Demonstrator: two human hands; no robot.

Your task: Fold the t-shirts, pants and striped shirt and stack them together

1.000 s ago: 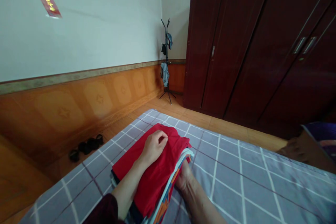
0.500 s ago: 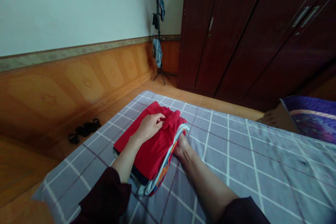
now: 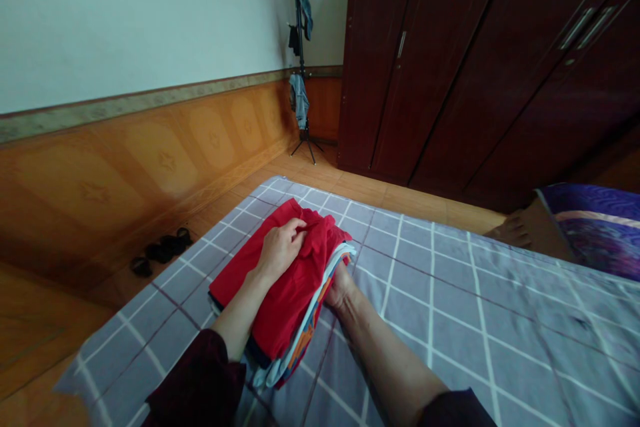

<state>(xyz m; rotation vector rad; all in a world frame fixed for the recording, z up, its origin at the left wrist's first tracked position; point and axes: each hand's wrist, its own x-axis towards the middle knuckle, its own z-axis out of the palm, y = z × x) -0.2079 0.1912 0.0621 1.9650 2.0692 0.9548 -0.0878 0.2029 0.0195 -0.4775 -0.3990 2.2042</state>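
A stack of folded clothes (image 3: 300, 337) lies on the bed, with a bright red garment (image 3: 285, 317) on top and dark, pale blue and orange-patterned layers showing beneath. My left hand (image 3: 281, 248) rests on the red garment, fingers curled and pinching a bunched ridge of its cloth. At the stack's right side my right hand (image 3: 340, 287) is tucked in under the layered edge and grips it; the fingers are hidden by the cloth.
The bed has a grey checked sheet (image 3: 410, 307). Black sandals (image 3: 163, 250) lie on the floor at left. A coat rack (image 3: 301, 47) stands in the corner beside a dark red wardrobe (image 3: 430, 67). Another person's foot (image 3: 513, 230) and purple patterned fabric (image 3: 600, 227) show at right.
The stack and both hands have shifted slightly left and toward me. The right edge of the stack shows a little more of its layers. Both hands keep their places on it.
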